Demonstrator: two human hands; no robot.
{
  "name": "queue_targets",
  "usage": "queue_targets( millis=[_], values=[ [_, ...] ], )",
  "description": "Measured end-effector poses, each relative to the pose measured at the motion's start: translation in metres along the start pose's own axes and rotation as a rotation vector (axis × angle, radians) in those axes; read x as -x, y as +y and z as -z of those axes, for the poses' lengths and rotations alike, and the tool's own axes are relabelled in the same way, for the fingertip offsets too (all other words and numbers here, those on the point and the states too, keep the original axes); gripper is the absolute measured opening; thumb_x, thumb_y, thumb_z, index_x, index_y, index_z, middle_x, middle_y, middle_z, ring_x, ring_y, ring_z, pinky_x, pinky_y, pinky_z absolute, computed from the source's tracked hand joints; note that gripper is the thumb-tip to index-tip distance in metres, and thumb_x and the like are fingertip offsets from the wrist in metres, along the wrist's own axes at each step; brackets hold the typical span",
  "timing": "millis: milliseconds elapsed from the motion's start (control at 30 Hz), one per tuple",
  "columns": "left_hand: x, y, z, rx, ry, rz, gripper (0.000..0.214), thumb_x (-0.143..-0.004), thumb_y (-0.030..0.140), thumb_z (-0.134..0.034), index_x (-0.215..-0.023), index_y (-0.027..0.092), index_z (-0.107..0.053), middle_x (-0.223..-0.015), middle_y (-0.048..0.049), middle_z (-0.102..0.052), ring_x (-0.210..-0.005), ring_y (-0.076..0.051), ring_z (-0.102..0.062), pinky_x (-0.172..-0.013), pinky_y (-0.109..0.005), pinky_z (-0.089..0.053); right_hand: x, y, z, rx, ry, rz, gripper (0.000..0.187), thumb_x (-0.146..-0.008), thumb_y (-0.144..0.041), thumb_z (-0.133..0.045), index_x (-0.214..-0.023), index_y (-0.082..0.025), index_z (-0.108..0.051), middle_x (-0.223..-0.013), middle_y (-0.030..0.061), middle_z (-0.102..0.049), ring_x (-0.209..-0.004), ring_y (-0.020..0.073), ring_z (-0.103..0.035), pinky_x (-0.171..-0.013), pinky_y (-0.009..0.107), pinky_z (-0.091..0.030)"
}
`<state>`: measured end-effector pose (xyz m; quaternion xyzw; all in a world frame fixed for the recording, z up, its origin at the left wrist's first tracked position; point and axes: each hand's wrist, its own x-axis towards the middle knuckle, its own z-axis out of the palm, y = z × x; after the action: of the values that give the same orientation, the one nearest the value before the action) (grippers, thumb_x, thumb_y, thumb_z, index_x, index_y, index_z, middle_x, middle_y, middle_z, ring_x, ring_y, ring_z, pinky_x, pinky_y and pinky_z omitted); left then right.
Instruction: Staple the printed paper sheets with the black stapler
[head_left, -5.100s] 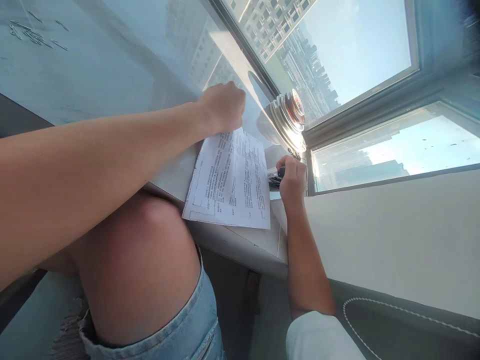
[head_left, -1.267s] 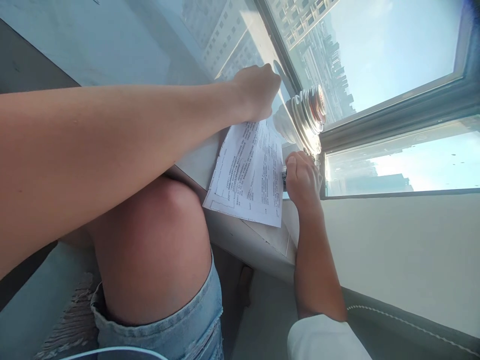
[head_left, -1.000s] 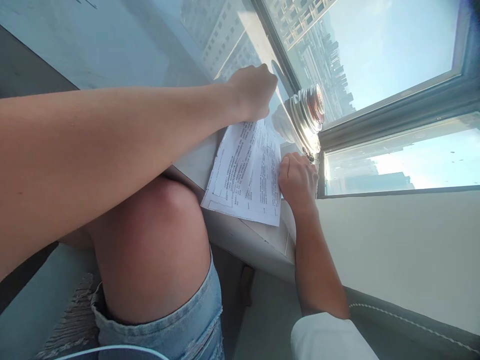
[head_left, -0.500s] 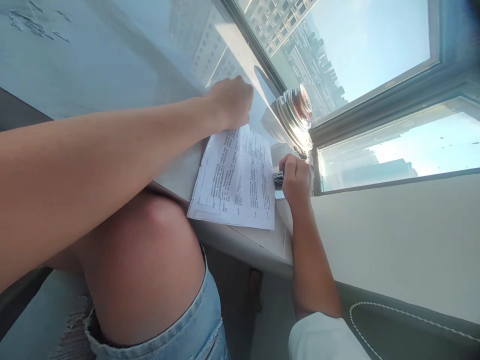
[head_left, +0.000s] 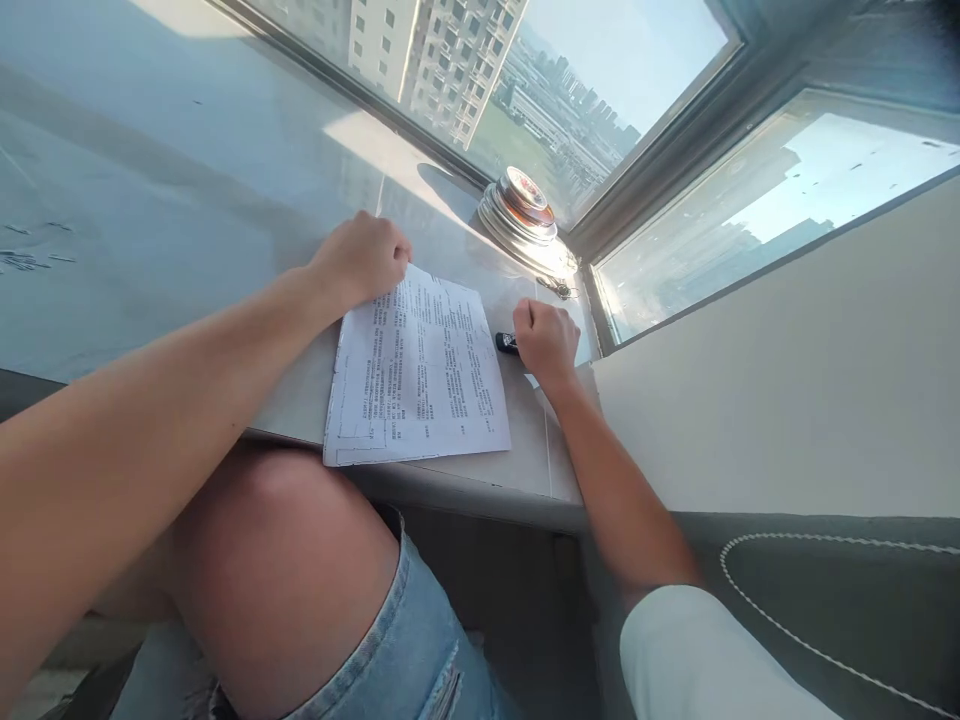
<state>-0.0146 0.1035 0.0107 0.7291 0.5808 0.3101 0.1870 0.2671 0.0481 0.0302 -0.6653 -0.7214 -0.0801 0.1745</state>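
A printed sheet of paper, covered in small dark text, lies on the pale sill with its lower edge reaching the sill's front edge. My left hand is closed at the sheet's upper left corner, and its fingertips are hidden from me. To the right of the paper, my right hand is curled around a small black object with a pale marking. Only one end of that object shows, pointing towards the sheet, so its exact kind is hidden. A whitish scrap peeks out under the right wrist.
Stacked round spools or lids stand in the window corner, a small dark tangle beside them. Several thin metal pieces lie far left. A white wall bounds the right, with a beaded cord below.
The camera view has turned, shifting everything leftward. The black object now shows a dark end instead of the silvery part seen before. Both hands stay closed near the paper.
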Motion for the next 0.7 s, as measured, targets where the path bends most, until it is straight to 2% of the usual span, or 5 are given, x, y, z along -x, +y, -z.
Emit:
queue_targets(
  millis=[100, 267, 467, 567, 700],
  values=[
    [-0.001, -0.003, -0.002, -0.077, -0.011, -0.034, 0.031, -0.088, 0.024, -0.054, -0.108, 0.020, -0.078, -0.091, -0.0088, -0.072, -0.102, -0.026, -0.064, -0.097, -0.043, -0.049, -0.002, -0.003, -0.004, -0.052, 0.022, 0.007, 0.044, -0.103, -0.033, -0.038, -0.061, -0.021, -0.040, -0.054, -0.0013, -0.035, -0.058, 0.0151, -0.033, -0.068, 0.033, -0.026],
    [-0.002, -0.007, -0.009, -0.268, -0.001, -0.157, 0.031, -0.092, 0.019, -0.048, -0.114, 0.018, -0.070, -0.105, -0.0119, -0.067, -0.105, -0.028, -0.062, -0.101, -0.047, -0.046, -0.006, -0.006, -0.010, -0.242, 0.110, 0.058, 0.045, -0.104, -0.034, -0.037, -0.061, -0.021, -0.035, -0.055, -0.0020, -0.036, -0.056, 0.0137, -0.030, -0.067, 0.032, -0.028],
    [0.004, -0.002, -0.006, -0.448, 0.071, -0.230, 0.025, -0.091, 0.028, -0.053, -0.110, 0.022, -0.068, -0.114, -0.0139, -0.058, -0.115, -0.032, -0.056, -0.099, -0.049, -0.044, -0.012, 0.006, -0.008, -0.614, 0.216, 0.318, 0.039, -0.107, -0.049, -0.039, -0.079, -0.023, -0.044, -0.083, 0.0013, -0.049, -0.073, 0.0150, -0.044, -0.070, 0.028, -0.036],
    [0.003, 0.003, 0.000, -0.503, 0.015, -0.307, 0.025, -0.093, 0.026, -0.048, -0.099, 0.021, -0.072, -0.108, -0.0132, -0.063, -0.110, -0.031, -0.058, -0.099, -0.049, -0.042, -0.017, 0.015, -0.007, -0.688, 0.209, 0.415, 0.038, -0.105, -0.048, -0.045, -0.078, -0.022, -0.046, -0.085, 0.0024, -0.048, -0.079, 0.0164, -0.046, -0.076, 0.029, -0.039],
    [0.007, 0.018, 0.005, -0.560, -0.082, -0.274, 0.032, -0.095, 0.022, -0.043, -0.085, 0.020, -0.074, -0.095, -0.0133, -0.069, -0.104, -0.030, -0.061, -0.100, -0.051, -0.039, -0.020, 0.024, -0.009, -0.669, 0.221, 0.384, 0.039, -0.104, -0.048, -0.046, -0.074, -0.023, -0.043, -0.081, 0.0033, -0.051, -0.082, 0.0188, -0.046, -0.077, 0.031, -0.039]
  ],
)
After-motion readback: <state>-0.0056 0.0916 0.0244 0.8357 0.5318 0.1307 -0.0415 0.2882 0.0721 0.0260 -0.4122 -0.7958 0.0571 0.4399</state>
